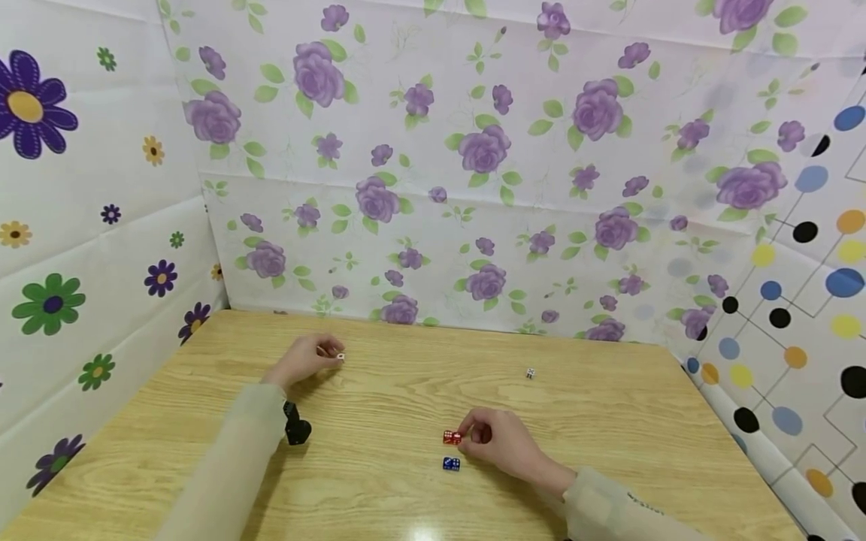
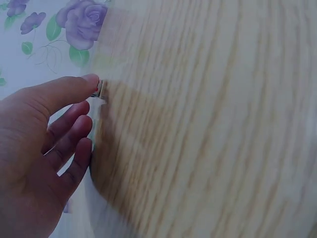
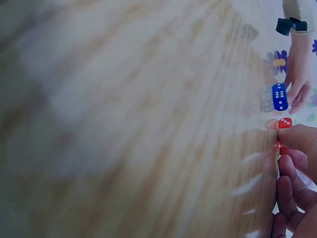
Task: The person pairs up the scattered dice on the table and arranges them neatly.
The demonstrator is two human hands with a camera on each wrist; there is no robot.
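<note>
Far left of wooden table (image 1: pixel 386 398): left hand (image 1: pixel 306 360), thumb and fingertip pinching small white die (image 1: pixel 341 358), other fingers loosely bent. Middle, near side: two blue dice (image 1: pixel 451 464) side by side, just nearer than two red dice (image 1: pixel 449 437), also side by side. Right hand (image 1: pixel 504 445) at their right, thumb and forefinger pinching right-hand red one, remaining fingers curled. Farther right, far side: second white die (image 1: pixel 531 373) resting on table.

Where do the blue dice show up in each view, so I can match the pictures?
Head: the blue dice are low, near centre, just below the red dice.
Left wrist: not in it.
Right wrist: near the right edge, above the red dice.
Shared landmark: the left hand, in all three.
</note>
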